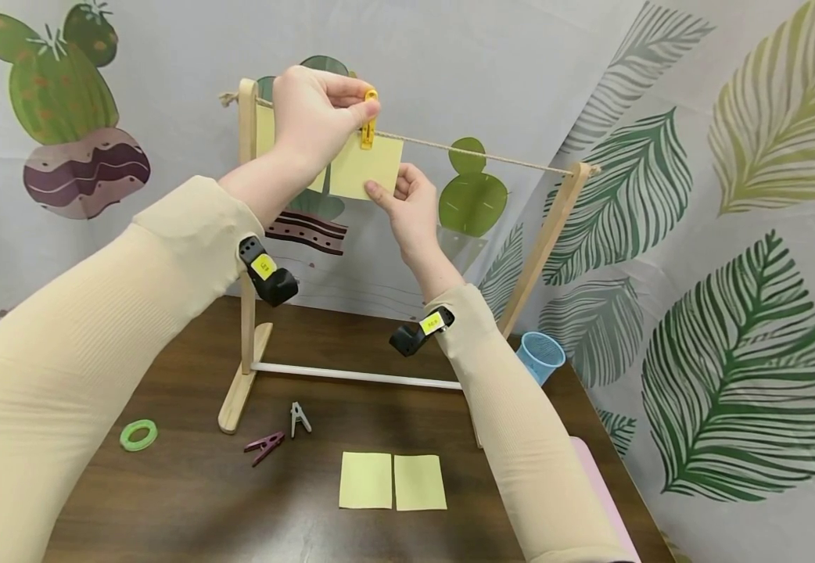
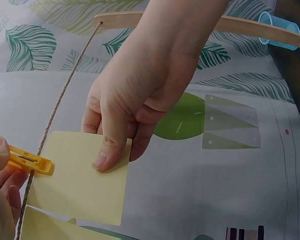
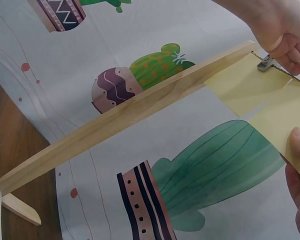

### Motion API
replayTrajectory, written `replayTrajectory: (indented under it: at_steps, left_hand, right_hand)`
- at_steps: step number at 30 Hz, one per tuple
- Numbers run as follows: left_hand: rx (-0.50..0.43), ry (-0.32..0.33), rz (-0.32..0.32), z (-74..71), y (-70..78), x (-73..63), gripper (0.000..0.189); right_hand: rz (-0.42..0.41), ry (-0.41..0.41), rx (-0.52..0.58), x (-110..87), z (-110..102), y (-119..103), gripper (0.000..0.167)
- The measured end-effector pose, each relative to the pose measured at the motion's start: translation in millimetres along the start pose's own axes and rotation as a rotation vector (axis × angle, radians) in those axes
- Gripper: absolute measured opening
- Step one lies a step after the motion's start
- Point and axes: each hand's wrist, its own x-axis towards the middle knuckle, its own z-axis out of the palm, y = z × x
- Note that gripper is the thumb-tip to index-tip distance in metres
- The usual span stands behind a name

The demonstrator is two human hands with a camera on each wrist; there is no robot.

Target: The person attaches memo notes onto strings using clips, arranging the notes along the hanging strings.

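Observation:
A yellow clothespin (image 1: pixel 368 129) is clipped over the rope (image 1: pixel 478 155) and the top edge of a yellow paper square (image 1: pixel 372 166). My left hand (image 1: pixel 305 117) pinches the clothespin's upper end between thumb and fingers. Lower down, my right hand (image 1: pixel 416 209) pinches the square near its lower right corner, thumb in front and fingers behind, as the left wrist view shows. To the left, another yellow square (image 3: pixel 242 82) hangs on the rope under a grey clothespin (image 3: pixel 265 63), partly hidden behind my left hand in the head view.
The rope runs between two wooden posts (image 1: pixel 544 246) joined by a white bar (image 1: pixel 358 376). On the brown table (image 1: pixel 189 485) lie two yellow squares (image 1: pixel 365 481), a purple clothespin (image 1: pixel 264 447), a white clothespin (image 1: pixel 299 419) and a green ring (image 1: pixel 138 435). A blue cup (image 1: pixel 541 356) stands right.

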Motion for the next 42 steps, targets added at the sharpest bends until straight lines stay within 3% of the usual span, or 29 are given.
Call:
replayTrajectory:
  at_steps: [14, 31, 37, 42]
  left_hand:
    - [0.027, -0.095, -0.027, -4.3, -0.1, -0.9, 0.038]
    - [0.023, -0.157, -0.03, -12.9, -0.1, -3.9, 0.046]
    - [-0.001, -0.153, -0.022, -15.8, -1.0, -7.0, 0.048]
    - [-0.061, -0.102, 0.034, -16.3, -4.0, -11.6, 0.049]
  right_hand:
    - [0.013, -0.009, -0.001, -1.0, -1.5, 1.1, 0.029]
    - [0.048, -0.013, 0.007, -2.5, 0.7, 7.3, 0.026]
    - [0.047, -0.021, 0.015, -5.3, -1.5, 12.4, 0.023]
    - [0.048, -0.022, 0.031, -7.8, -3.1, 16.3, 0.019]
